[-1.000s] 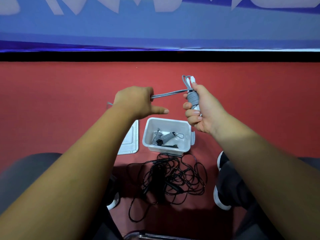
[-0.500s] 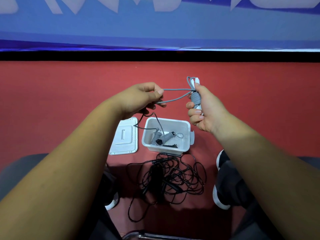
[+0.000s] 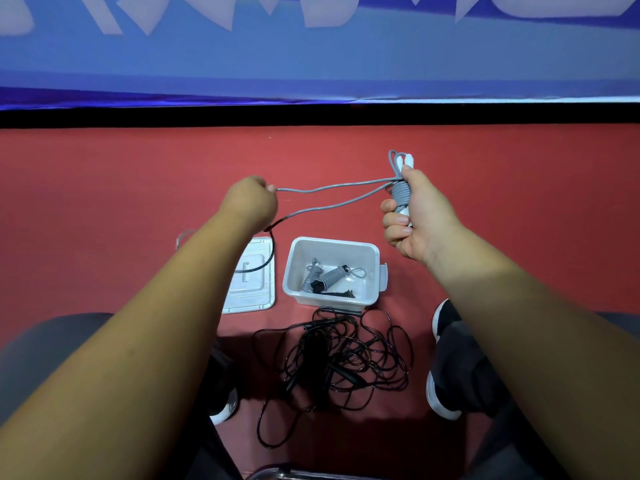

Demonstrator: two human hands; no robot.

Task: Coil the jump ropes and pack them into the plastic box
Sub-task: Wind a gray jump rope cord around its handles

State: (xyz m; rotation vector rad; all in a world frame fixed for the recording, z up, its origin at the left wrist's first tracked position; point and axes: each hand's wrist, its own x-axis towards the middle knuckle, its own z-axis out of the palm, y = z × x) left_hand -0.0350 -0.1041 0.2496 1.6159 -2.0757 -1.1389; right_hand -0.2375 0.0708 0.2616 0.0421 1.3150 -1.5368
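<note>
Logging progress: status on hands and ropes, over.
Right hand grips grey rope, part-coiled. Left hand pinches its loose loop. Black rope tangled beside box.

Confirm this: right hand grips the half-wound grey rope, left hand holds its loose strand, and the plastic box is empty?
Not empty: the head view shows coiled grey ropes in the plastic box. Otherwise right: right hand grips the grey rope, left hand holds its loose strand.

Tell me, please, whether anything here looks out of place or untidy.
The black jump rope lies in a loose tangle on the floor on the near side of the plastic box, uncoiled. The lid lies off, beside the box. Nothing looks damaged.
</note>
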